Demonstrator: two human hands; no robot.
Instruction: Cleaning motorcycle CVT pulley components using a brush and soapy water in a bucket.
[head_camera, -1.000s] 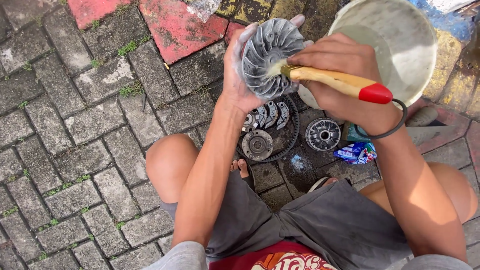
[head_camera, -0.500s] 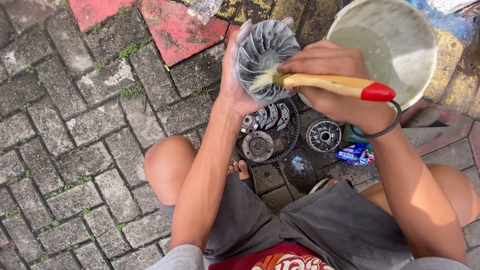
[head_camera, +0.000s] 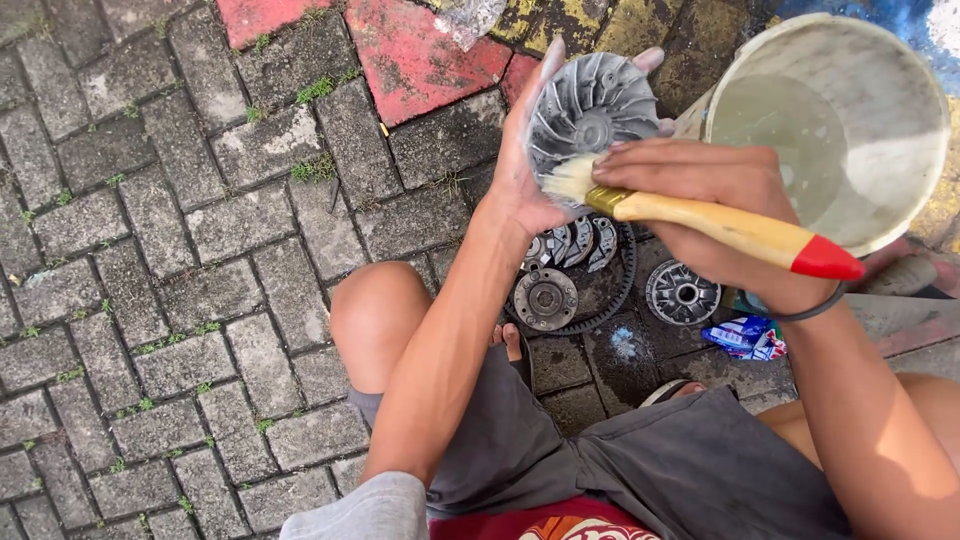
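Over grey paving bricks (head_camera: 150, 260), the left hand (head_camera: 525, 175) is clamped around a finned metal pulley disc (head_camera: 592, 112), held up with its face toward the camera. Just right of it, the right hand (head_camera: 700, 190) is closed on a yellow, red-tipped paintbrush (head_camera: 700, 218); its long axis runs left to right and the bristles touch the disc's lower edge. Further right stands a pale bucket (head_camera: 905, 190); below it lies a crumpled blue-and-white packet (head_camera: 748, 338).

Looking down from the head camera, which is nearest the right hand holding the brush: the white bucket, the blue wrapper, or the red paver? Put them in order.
From the right hand:
1. White bucket, just beyond it, at the upper right.
2. Blue wrapper, on the ground below the wrist.
3. Red paver, far off at the upper left.
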